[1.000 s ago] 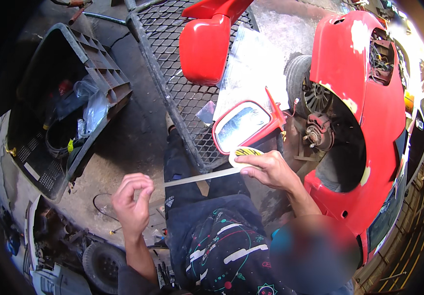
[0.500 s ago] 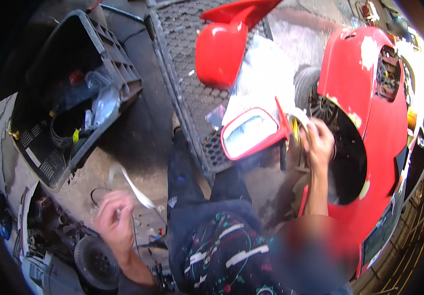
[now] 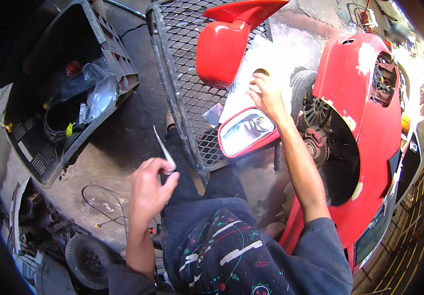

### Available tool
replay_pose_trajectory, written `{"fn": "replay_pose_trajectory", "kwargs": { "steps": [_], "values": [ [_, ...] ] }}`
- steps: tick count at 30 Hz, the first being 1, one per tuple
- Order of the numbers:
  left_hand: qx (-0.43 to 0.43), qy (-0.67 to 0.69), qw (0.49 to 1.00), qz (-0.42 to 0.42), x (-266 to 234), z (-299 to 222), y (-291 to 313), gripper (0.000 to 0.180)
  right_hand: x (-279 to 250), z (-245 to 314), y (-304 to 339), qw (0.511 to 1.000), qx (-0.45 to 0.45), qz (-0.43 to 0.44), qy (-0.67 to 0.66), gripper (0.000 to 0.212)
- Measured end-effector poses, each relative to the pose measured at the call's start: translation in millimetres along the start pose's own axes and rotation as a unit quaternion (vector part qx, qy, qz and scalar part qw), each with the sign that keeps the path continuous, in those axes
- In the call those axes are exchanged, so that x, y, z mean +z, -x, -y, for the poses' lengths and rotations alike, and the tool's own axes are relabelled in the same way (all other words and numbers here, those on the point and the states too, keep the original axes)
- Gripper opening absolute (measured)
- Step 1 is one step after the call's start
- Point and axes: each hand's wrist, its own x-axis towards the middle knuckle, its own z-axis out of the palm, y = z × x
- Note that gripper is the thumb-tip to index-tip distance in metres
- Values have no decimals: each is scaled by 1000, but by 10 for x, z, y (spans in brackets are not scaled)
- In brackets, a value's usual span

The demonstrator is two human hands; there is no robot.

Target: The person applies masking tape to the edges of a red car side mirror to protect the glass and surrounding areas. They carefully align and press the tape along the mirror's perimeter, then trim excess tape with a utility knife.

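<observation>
My left hand is closed in a pinch on a strip of whitish tape, whose narrow free end points up. My right hand is above the mesh table, fingers closed on a tape roll, of which only a yellowish edge shows. Below that hand lies a red car side mirror, glass facing up, partly covered by my wrist. A second red side mirror rests farther back, its painted shell toward me. White paper lies under and beside the mirrors.
The metal mesh table stands in front of me. A dark plastic crate with plastic bags is at the left. A red car body with an exposed wheel stands close at the right. A thin cable and a tyre are lower left.
My right hand has moved left and farther away, from beside the near mirror to above the paper. My left hand has come up and right with the tape strip.
</observation>
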Motion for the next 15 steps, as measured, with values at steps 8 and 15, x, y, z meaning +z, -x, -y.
{"fn": "replay_pose_trajectory", "kwargs": {
  "steps": [8, 15],
  "values": [
    [46, 249, 959, 131, 772, -729, -717, 11, -990, 618, 328, 825, 75, 322, -458, 52],
    [-21, 501, 835, 227, 983, -769, -837, 10, -1229, 215, 465, 846, 16, 258, -465, 29]
  ]
}}
